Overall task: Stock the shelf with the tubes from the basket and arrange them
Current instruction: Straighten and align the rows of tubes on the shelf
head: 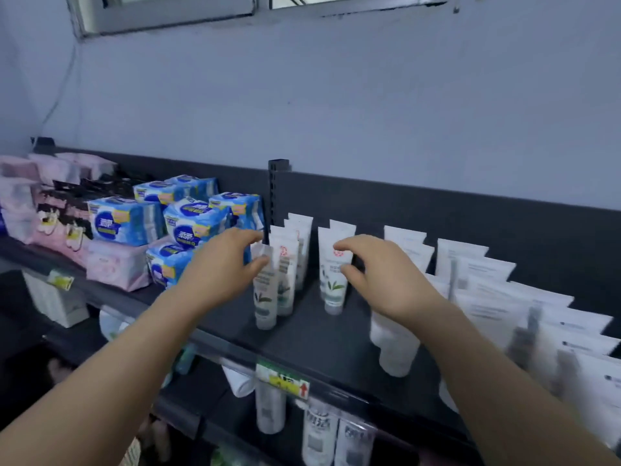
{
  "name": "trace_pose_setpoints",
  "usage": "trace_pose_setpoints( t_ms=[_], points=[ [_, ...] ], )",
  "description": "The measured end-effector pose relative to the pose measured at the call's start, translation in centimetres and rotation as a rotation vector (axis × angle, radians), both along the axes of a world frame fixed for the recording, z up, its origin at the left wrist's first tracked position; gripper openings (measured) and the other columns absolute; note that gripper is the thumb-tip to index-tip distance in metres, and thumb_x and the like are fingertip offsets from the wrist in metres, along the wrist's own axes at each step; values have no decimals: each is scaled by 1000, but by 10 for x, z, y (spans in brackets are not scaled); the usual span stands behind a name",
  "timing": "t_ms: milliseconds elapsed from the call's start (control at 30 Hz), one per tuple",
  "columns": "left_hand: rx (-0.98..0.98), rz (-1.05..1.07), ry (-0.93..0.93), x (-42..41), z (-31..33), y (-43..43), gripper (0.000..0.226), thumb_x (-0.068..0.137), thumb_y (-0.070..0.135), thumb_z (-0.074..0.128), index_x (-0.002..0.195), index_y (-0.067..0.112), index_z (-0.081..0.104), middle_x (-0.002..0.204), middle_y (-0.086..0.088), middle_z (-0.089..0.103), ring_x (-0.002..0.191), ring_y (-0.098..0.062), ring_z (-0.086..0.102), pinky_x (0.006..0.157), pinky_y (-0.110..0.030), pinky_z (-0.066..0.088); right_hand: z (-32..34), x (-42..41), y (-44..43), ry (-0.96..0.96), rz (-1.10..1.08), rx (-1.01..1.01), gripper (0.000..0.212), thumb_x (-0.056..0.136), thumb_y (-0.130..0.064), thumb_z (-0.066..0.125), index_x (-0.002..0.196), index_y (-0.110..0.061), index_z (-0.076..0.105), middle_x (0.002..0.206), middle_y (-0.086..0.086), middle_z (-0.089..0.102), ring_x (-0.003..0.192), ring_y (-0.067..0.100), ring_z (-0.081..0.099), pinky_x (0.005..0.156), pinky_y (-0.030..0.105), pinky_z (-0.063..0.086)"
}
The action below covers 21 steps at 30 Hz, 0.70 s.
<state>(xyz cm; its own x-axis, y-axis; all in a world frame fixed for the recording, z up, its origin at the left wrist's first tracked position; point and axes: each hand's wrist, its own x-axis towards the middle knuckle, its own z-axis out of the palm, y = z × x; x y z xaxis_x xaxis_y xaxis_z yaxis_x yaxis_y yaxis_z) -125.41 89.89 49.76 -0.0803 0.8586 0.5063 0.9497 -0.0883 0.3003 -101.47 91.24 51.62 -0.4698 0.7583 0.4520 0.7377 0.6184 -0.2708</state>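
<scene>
Head view: leaf-printed tubes (300, 227) stand cap-down in two short rows on the shelf (302, 341). Left hand (225, 267) pinches the left front tube (265, 299); right hand (383, 277) pinches the right front tube (332, 289). Judged: stocking partly done, aligning in hand (basket not visible, remainder unknown); front shelf space unfilled.

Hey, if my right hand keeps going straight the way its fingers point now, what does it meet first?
Most likely the front leaf-print tube of the second row: the right hand has its fingertips right at that tube's upper part. Whether they already touch it, I cannot tell.
</scene>
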Motion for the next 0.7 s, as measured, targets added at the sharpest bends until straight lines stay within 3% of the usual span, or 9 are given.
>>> trace_pose_setpoints(
  t_ms=[167, 267, 367, 467, 533, 633, 700],
  points=[
    [-136, -188, -180, -54, -11, 42, 54, 79, 28, 74, 129, 20, 54, 120, 2, 62, 103, -19, 62, 90, -34, 49, -6, -70, 38, 36, -103, -139, 40, 95, -16, 48, 135, -20, 49, 136, -2, 53, 124, 18, 49, 100, 29, 39],
    [-208, -338, -318, -60, -18, 62, 31, 80, 23, 74, 108, 20, 63, 100, 5, 68, 90, -15, 66, 77, -22, 49, -17, -89, 59, 92, -181, -200, 39, 93, -16, 50, 132, -17, 52, 127, 0, 59, 118, 18, 52, 96, 28, 40],
    [-248, -464, -413, -62, -22, 73, 14, 80, 20, 74, 91, 20, 65, 87, -2, 72, 79, -10, 65, 72, -19, 48, -28, -99, 72, 155, -232, -222, 34, 92, -15, 52, 125, -15, 57, 102, -3, 62, 98, 14, 55, 88, 27, 44],
    [-270, -514, -429, -67, -22, 78, 12, 79, 22, 75, 87, 21, 65, 85, -10, 70, 71, -11, 59, 67, -25, 46, -33, -106, 80, 170, -253, -186, 24, 91, -15, 54, 113, -13, 63, 85, -6, 60, 85, 13, 51, 76, 24, 40],
    [-261, -519, -409, -73, -22, 77, 13, 80, 23, 74, 87, 18, 65, 85, -9, 70, 71, -13, 61, 64, -26, 45, -34, -110, 83, 180, -275, -174, 15, 90, -15, 56, 101, -11, 65, 78, -5, 64, 81, 16, 56, 75, 28, 45],
    [-260, -533, -415, -84, -22, 73, 14, 80, 23, 74, 86, 15, 64, 85, -7, 71, 78, -23, 66, 71, -35, 51, -33, -115, 83, 220, -282, -208, 11, 88, -12, 55, 85, -4, 63, 72, -2, 72, 80, 17, 66, 78, 40, 53],
    [-272, -554, -435, -91, -22, 69, 12, 80, 20, 74, 86, 16, 64, 84, -4, 72, 81, -24, 67, 76, -40, 52, -34, -119, 82, 242, -271, -225, 11, 87, -10, 55, 83, -2, 62, 72, 0, 74, 80, 16, 68, 75, 39, 54]
  ],
)
